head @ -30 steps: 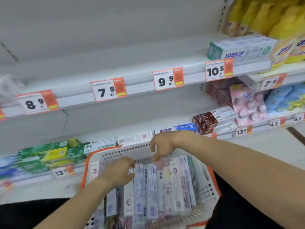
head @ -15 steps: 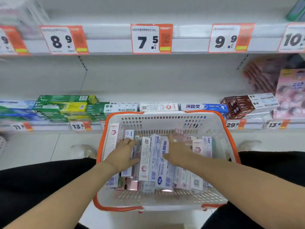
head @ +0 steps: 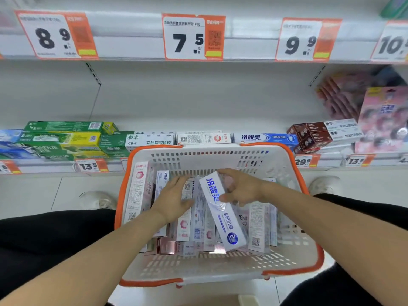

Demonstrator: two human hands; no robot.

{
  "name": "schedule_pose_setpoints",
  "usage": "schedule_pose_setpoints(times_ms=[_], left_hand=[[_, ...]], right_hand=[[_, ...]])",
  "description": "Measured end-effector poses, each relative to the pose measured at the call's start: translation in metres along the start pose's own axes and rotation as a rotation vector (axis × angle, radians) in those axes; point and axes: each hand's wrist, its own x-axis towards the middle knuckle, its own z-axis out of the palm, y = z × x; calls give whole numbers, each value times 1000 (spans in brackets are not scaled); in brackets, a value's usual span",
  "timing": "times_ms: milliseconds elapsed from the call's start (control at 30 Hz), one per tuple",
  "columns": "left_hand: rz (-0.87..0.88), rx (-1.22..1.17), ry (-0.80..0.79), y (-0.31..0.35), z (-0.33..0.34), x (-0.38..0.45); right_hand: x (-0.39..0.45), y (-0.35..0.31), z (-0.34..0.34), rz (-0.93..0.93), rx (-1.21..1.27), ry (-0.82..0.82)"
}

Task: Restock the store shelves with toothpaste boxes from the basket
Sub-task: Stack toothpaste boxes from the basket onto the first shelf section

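Our right hand (head: 239,189) grips a white, blue-lettered toothpaste box (head: 223,214), tilted above the packed boxes in the white, orange-rimmed plastic basket (head: 287,173). Our left hand (head: 176,198) lies flat on neighbouring boxes, fingers seemingly relaxed.

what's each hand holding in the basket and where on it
The right hand grips the white and blue toothpaste box near its upper end. The left hand rests flat on the boxes, holding nothing.
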Motion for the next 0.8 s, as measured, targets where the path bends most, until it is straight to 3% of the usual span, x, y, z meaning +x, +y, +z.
schedule_pose_setpoints(times_ms=[233,400,567,800], left_hand=[[-81,112,-209,19,5,30],[-79,273,-184,30,10,42],[41,451,-228,28,18,37],[160,212,-310,53,3,33]], right_hand=[[-15,27,4,18,24,-29],[-18,35,-3,4,-33,24],[-24,41,-14,1,-28,87],[-31,40,-24,-13,-34,70]])
